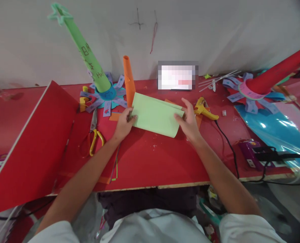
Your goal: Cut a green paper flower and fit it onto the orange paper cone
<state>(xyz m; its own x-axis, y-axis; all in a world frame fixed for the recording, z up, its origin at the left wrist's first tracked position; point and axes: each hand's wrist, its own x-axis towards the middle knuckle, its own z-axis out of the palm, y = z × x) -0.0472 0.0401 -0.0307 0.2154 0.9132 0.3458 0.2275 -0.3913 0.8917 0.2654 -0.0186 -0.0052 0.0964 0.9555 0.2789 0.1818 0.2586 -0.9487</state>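
Note:
Between my hands is a light green sheet of paper (156,116), folded over or doubled, tilted above the red tabletop. My left hand (125,123) pinches its left edge, thumb in front. My right hand (189,123) has the right edge, thumb on the front face and the index finger raised off the paper. An orange paper cone (129,81) stands just behind the left end of the sheet. Orange paper pieces (198,121) lie partly hidden under and behind the sheet.
Scissors (93,133) lie left, near a red board (36,145) standing upright. A green paper tower (86,54) rises behind them. A yellow glue gun (206,109) with a black cord lies right, near a purple power strip (253,153) and a red paper tower (278,72).

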